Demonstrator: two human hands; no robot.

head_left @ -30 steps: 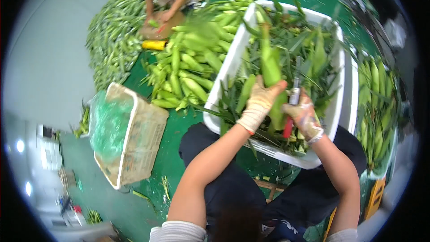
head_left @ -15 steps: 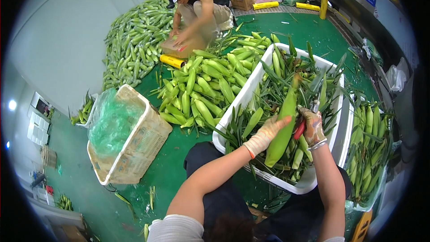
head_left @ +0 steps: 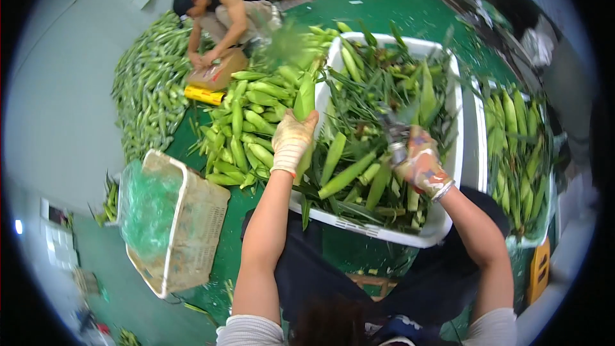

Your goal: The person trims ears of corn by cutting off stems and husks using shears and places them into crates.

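My gloved left hand [head_left: 295,141] is closed around a green ear of corn [head_left: 306,97] just past the left rim of the white basket [head_left: 455,122]. The ear points away from me, over the corn pile [head_left: 256,106] on the floor. My right hand [head_left: 423,163], in a stained patterned glove, grips pruning shears [head_left: 396,144] above the basket. Their metal end is smeared by motion, and the fingers mostly cover the handles. Under the shears, the basket holds loose green leaves and several ears of corn [head_left: 348,176].
Another crate of corn [head_left: 522,154] stands at right. To my left, a dirty white crate [head_left: 200,237] holds green plastic film [head_left: 150,202]. Beyond the pile a person [head_left: 234,9] crouches with both hands at a cardboard box [head_left: 218,70], beside wrapped corn [head_left: 150,83] and a yellow roll [head_left: 204,95].
My left hand has carried the ear from above the basket leftward to the pile. The right hand stays over the basket with the shears. The view has shifted, and the crouching person's hands have moved.
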